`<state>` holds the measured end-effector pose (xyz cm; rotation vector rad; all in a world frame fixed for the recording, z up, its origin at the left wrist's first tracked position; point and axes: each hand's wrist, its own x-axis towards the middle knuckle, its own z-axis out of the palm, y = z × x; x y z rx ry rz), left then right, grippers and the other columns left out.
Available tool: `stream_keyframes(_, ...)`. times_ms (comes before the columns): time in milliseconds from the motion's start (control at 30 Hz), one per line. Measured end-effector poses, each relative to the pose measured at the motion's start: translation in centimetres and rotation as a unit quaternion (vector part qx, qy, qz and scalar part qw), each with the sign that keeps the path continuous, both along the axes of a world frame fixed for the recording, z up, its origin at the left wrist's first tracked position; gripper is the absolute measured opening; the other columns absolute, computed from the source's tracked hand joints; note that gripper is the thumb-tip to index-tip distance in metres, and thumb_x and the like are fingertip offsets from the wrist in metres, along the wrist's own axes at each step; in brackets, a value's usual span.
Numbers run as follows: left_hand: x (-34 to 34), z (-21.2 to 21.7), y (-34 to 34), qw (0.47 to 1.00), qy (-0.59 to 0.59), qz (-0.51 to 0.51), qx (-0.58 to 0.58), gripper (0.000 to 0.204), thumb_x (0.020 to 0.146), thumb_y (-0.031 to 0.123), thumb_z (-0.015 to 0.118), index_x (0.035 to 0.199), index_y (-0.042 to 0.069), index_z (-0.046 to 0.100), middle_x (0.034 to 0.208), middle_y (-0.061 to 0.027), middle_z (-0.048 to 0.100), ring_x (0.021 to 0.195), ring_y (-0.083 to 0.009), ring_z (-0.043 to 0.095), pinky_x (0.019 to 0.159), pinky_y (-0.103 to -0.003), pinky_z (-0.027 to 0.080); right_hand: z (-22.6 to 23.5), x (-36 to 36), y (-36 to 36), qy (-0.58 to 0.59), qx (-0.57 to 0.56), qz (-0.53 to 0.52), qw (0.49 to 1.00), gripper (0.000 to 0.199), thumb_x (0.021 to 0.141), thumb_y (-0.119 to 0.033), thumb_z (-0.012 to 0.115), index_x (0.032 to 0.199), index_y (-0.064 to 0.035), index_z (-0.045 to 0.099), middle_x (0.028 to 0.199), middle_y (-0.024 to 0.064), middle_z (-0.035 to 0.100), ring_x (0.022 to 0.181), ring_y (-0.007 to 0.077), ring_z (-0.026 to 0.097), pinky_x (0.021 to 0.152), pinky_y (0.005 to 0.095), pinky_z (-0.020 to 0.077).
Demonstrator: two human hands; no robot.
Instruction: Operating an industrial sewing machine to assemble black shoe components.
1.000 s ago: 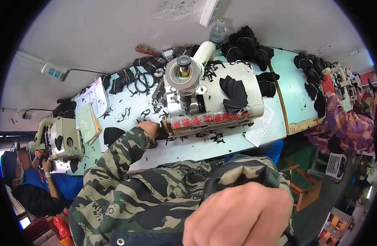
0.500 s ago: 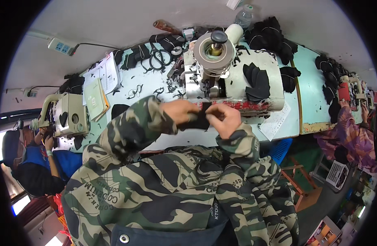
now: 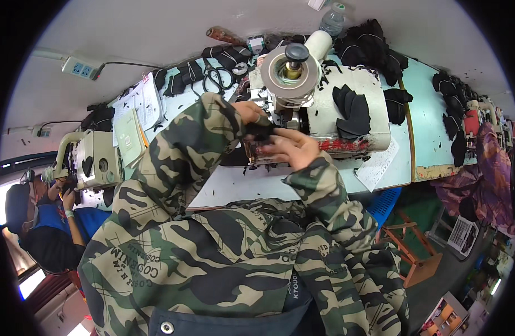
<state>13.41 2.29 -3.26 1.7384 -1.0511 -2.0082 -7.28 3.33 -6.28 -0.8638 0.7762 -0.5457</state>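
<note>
In front of me stands a sewing machine (image 3: 355, 84) with a pale casing and a round thread disc on top. My left hand (image 3: 249, 113) is closed on a small black fabric piece (image 3: 260, 132) at the machine's stitching area, its fingers partly hidden by the cloth. Close beside it is my right hand (image 3: 295, 148), with fingers stretched out toward the cloth's right edge, touching or just beside it. A fanned stack of black fabric pieces (image 3: 354, 115) lies on the machine's right part.
Scissors (image 3: 217, 79), a notebook (image 3: 128, 136) and bundled black pieces (image 3: 363, 45) lie around the machine on the table (image 3: 235, 187). A paper sheet (image 3: 377, 165) sits at right. Another machine (image 3: 95, 159) and a person (image 3: 53, 227) are at left; someone in purple sits at right.
Both hands have moved away from me with the black fabric piece, from the front edge up to the machine's stitching area. My right fingers have gone from a pinch to stretched out.
</note>
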Motion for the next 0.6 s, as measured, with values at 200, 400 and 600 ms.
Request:
stream_keyframes(200, -4.8, 1.1, 2.5, 0.99, -0.013, 0.136, -0.032, 0.022, 0.091, 0.02, 0.047, 0.097, 0.001, 0.056, 0.054, -0.0065, 0.054, 0.029, -0.0108, 0.042, 0.028, -0.024, 0.031, 3.1, -2.5, -2.1, 0.347, -0.398, -0.036, 0.848, 0.033, 0.074, -0.02, 0.064, 0.1, -0.0003, 0.059, 0.085, 0.016, 0.066, 0.074, 0.0239, 0.066, 0.068, 0.0308, 0.0496)
stream_keyframes(400, -2.2, 0.1, 2.1, 0.986, -0.058, 0.098, -0.122, 0.019, 0.09, 0.018, 0.046, 0.091, 0.003, 0.058, 0.054, -0.0049, 0.054, 0.035, -0.0135, 0.048, 0.032, -0.024, 0.034, 1.3, -2.9, -0.4, 0.112, -0.164, -0.026, 0.98, 0.022, 0.076, -0.007, 0.065, 0.095, 0.0019, 0.061, 0.082, 0.0064, 0.065, 0.073, 0.0123, 0.06, 0.066, 0.0274, 0.0478)
stream_keyframes(600, 2.9, -7.8, 8.5, 0.771, -0.526, -0.258, -0.249, 0.026, 0.073, 0.022, 0.061, 0.098, 0.013, 0.059, 0.075, -0.012, 0.063, 0.071, -0.0335, 0.061, 0.062, -0.041, 0.049, 5.2, -9.5, -7.3, 0.301, -0.647, -0.254, 0.652, 0.02, 0.074, -0.006, 0.063, 0.094, -0.0042, 0.063, 0.089, 0.0117, 0.062, 0.082, 0.0266, 0.06, 0.073, 0.034, 0.0466)
